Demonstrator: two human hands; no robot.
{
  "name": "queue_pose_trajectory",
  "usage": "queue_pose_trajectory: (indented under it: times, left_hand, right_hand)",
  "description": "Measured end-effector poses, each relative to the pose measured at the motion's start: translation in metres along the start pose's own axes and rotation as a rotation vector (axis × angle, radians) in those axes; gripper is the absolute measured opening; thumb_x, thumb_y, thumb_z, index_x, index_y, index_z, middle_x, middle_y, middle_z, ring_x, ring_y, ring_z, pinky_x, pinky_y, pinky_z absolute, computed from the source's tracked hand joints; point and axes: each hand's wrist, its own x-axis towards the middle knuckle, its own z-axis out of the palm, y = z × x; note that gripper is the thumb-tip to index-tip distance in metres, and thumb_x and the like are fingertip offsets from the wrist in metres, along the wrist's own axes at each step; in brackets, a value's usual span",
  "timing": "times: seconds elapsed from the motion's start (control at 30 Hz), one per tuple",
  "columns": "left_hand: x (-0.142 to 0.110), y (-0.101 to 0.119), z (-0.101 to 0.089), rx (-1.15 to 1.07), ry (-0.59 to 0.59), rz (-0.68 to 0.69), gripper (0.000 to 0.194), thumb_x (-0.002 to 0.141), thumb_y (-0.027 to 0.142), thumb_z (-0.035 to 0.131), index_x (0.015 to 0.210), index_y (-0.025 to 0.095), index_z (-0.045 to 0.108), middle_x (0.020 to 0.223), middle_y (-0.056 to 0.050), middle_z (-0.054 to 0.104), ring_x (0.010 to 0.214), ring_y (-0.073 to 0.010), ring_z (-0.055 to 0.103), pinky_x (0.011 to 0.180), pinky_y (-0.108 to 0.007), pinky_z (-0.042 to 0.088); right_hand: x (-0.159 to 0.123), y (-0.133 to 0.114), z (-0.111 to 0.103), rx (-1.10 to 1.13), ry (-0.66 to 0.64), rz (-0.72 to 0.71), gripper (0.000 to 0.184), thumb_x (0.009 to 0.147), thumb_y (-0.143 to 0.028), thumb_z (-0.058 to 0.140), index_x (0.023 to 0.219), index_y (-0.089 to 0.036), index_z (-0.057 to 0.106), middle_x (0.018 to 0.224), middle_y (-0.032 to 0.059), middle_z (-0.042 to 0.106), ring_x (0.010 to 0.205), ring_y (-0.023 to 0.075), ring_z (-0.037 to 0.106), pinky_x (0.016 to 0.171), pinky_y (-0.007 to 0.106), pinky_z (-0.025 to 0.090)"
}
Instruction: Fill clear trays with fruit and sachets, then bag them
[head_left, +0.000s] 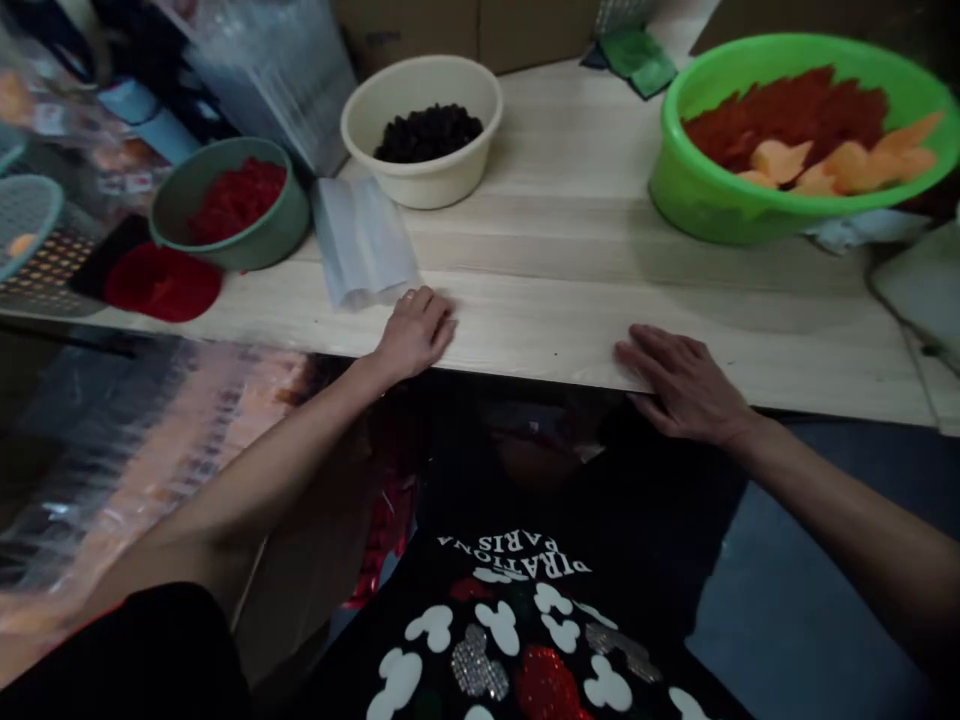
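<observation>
My left hand [417, 330] rests on the front edge of the wooden table [555, 290], fingers loosely bent and nothing seen in them. Just beyond it lies a stack of clear plastic bags [364, 243]. My right hand [679, 382] lies over the same edge further right, its fingers stretched out on the tabletop, holding nothing. Behind the bags stands a cream bowl [433, 186] with dark pieces [427, 135]. To its left a grey-green bowl [262, 235] holds red pieces [238, 200].
At the right stands a bright green basin [720, 205] with dark red pieces and orange shapes [862, 168]. A red dish [165, 285] and a perforated basket [34, 215] are at the left. A green cloth [637, 60] lies at the back. Plastic-wrapped orange items [187, 430] sit below the edge.
</observation>
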Motion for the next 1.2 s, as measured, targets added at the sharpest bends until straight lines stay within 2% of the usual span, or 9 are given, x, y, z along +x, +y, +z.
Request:
queue_pose_trajectory:
  times: [0.13, 0.27, 0.5, 0.83, 0.97, 1.07, 1.13, 1.2]
  left_hand:
    - [0.000, -0.001, 0.005, 0.010, 0.074, 0.014, 0.031, 0.101, 0.036, 0.041, 0.111, 0.015, 0.061, 0.123, -0.018, 0.058, 0.117, -0.0332, 0.053, 0.098, -0.050, 0.045]
    - [0.000, 0.001, 0.007, -0.016, 0.070, 0.003, 0.033, 0.099, 0.033, 0.044, 0.124, 0.017, 0.057, 0.138, -0.018, 0.055, 0.130, -0.0332, 0.051, 0.102, -0.051, 0.043]
    - [0.000, 0.001, 0.009, 0.007, 0.043, -0.010, 0.035, 0.097, 0.031, 0.045, 0.127, 0.016, 0.059, 0.139, -0.017, 0.057, 0.131, -0.0334, 0.052, 0.104, -0.052, 0.042]
    - [0.003, 0.007, 0.002, 0.027, 0.006, -0.031, 0.036, 0.095, 0.030, 0.043, 0.125, 0.017, 0.059, 0.137, -0.018, 0.058, 0.129, -0.0345, 0.052, 0.104, -0.054, 0.042]
    - [-0.001, 0.002, 0.004, 0.030, 0.006, -0.023, 0.037, 0.094, 0.028, 0.045, 0.126, 0.018, 0.059, 0.137, -0.018, 0.059, 0.128, -0.0354, 0.053, 0.102, -0.055, 0.043]
    - [-0.002, 0.000, 0.006, 0.018, 0.008, -0.010, 0.035, 0.094, 0.028, 0.044, 0.124, 0.018, 0.059, 0.136, -0.019, 0.058, 0.128, -0.0358, 0.054, 0.101, -0.056, 0.044]
    - [0.005, 0.014, -0.003, -0.016, 0.045, -0.005, 0.031, 0.093, 0.031, 0.048, 0.119, 0.019, 0.060, 0.134, -0.018, 0.058, 0.127, -0.0364, 0.054, 0.102, -0.058, 0.043]
    - [0.016, 0.047, -0.026, -0.145, 0.126, -0.020, 0.024, 0.090, 0.035, 0.054, 0.109, 0.022, 0.061, 0.126, -0.015, 0.061, 0.120, -0.0349, 0.056, 0.101, -0.059, 0.045]
  right_hand:
    - [-0.001, 0.003, -0.003, 0.035, -0.001, 0.020, 0.079, 0.089, -0.042, 0.053, 0.158, -0.014, 0.028, 0.161, 0.0223, 0.031, 0.147, 0.0375, 0.034, 0.111, 0.055, 0.035]
    - [-0.002, 0.005, -0.003, 0.058, -0.015, 0.032, 0.081, 0.087, -0.041, 0.054, 0.158, -0.015, 0.027, 0.161, 0.0218, 0.032, 0.147, 0.0378, 0.033, 0.111, 0.055, 0.034]
    - [-0.003, 0.006, -0.001, 0.088, 0.022, 0.014, 0.081, 0.085, -0.041, 0.055, 0.156, -0.013, 0.029, 0.160, 0.0224, 0.033, 0.147, 0.0380, 0.033, 0.111, 0.054, 0.032]
    - [-0.003, 0.004, -0.001, 0.123, 0.093, 0.023, 0.077, 0.082, -0.039, 0.054, 0.153, -0.014, 0.035, 0.159, 0.0204, 0.035, 0.142, 0.0390, 0.036, 0.110, 0.054, 0.031]
    - [-0.003, 0.003, -0.003, 0.132, 0.064, 0.039, 0.079, 0.083, -0.037, 0.056, 0.154, -0.015, 0.032, 0.161, 0.0202, 0.033, 0.143, 0.0397, 0.036, 0.110, 0.055, 0.031]
    - [-0.002, 0.003, -0.003, 0.153, 0.034, 0.043, 0.079, 0.082, -0.036, 0.057, 0.153, -0.011, 0.034, 0.161, 0.0227, 0.031, 0.145, 0.0407, 0.032, 0.112, 0.056, 0.030]
    - [-0.002, 0.004, -0.003, 0.160, 0.023, 0.052, 0.078, 0.081, -0.034, 0.058, 0.151, -0.007, 0.038, 0.160, 0.0255, 0.031, 0.146, 0.0405, 0.031, 0.112, 0.056, 0.029]
    - [-0.003, 0.003, -0.003, 0.164, 0.019, 0.067, 0.078, 0.080, -0.033, 0.057, 0.150, -0.005, 0.040, 0.159, 0.0270, 0.032, 0.147, 0.0396, 0.029, 0.113, 0.056, 0.028]
